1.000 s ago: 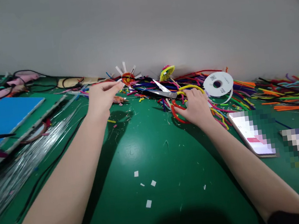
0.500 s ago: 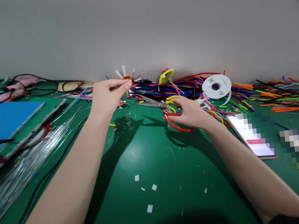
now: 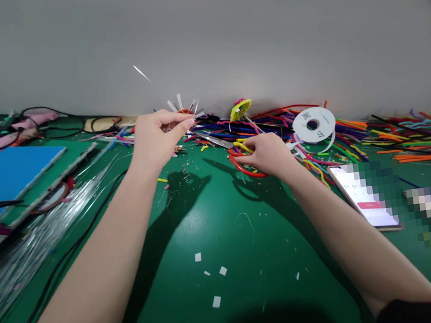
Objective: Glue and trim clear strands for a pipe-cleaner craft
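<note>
My left hand (image 3: 163, 136) pinches a thin, shiny clear strip (image 3: 196, 106) between thumb and fingertips; most of it is hidden. Just right of it, my right hand (image 3: 265, 155) grips scissors (image 3: 218, 140) by their red and yellow handles. Their blades are closed together and point left, below the left fingertips. A thin bright sliver (image 3: 142, 73) shows in the air against the wall. Behind the left fingertips, white strips (image 3: 180, 102) fan out from a small orange piece.
Colourful pipe cleaners (image 3: 273, 117) lie along the wall, with a yellow flower-like piece (image 3: 241, 110) and a white spool (image 3: 313, 125). A phone (image 3: 365, 198) is at right. Clear strands (image 3: 61, 222), a black cable (image 3: 73, 252) and a blue board (image 3: 12, 173) are at left. White scraps (image 3: 216, 302) dot the table.
The scissors have closed, and my right hand has shifted slightly left and up. A thin bright sliver now appears in the air above my left hand, which has barely moved.
</note>
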{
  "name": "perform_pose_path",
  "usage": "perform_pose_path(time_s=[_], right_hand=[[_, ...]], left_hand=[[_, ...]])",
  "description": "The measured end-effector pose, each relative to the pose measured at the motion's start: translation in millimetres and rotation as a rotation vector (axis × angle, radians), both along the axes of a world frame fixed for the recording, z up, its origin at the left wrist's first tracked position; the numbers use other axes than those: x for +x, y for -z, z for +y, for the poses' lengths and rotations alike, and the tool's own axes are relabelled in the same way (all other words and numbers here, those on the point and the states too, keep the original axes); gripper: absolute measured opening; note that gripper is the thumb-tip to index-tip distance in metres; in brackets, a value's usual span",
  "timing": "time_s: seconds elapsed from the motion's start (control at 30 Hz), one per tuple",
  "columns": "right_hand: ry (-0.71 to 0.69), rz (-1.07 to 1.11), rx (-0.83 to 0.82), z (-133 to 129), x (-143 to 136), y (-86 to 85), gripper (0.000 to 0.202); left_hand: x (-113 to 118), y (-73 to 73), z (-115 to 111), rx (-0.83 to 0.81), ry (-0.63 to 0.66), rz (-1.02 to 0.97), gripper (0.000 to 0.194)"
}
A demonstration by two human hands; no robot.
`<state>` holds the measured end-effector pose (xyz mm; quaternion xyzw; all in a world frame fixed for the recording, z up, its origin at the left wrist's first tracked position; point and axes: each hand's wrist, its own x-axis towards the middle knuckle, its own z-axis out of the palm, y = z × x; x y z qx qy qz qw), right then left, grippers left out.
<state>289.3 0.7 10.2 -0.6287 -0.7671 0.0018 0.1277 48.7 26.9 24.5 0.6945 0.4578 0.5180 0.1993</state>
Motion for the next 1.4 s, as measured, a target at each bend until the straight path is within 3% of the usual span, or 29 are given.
perform_pose_path(time_s=[0.3, 0.43, 0.5, 0.7, 0.93, 1.13, 1.4], right_hand=[[0.213, 0.031, 0.122, 17.9, 26.3, 8.3, 0.036], [0.199, 0.114, 0.192, 18.5, 33.2, 10.2, 0.024], [0.148, 0.131, 0.223, 17.6, 35.3, 13.1, 0.025], [0.1, -0.031, 0.268, 6.7, 35.9, 21.0, 0.071], [0.138, 0.15, 0.352, -1.0, 40.4, 19.7, 0.05], [0.201, 0.511, 0.015, -2.6, 46.6, 12.8, 0.033], [0.193, 0.199, 0.096, -7.6, 62.6, 29.3, 0.049]], left_hand=[[-6.5, -13.0, -2.1, 0.311, -0.228, -0.172, 0.021], [-8.6, -13.9, 0.1, 0.431, -0.279, -0.266, 0.016], [-8.4, -14.1, -0.4, 0.438, -0.253, -0.269, 0.015], [-3.2, -15.3, -6.0, 0.437, -0.22, -0.25, 0.016], [-0.9, -18.0, -13.4, 0.4, -0.213, -0.219, 0.018], [-0.4, -20.3, -13.8, 0.328, -0.329, -0.14, 0.017], [7.8, -25.5, -22.6, 0.335, -0.239, -0.196, 0.017]])
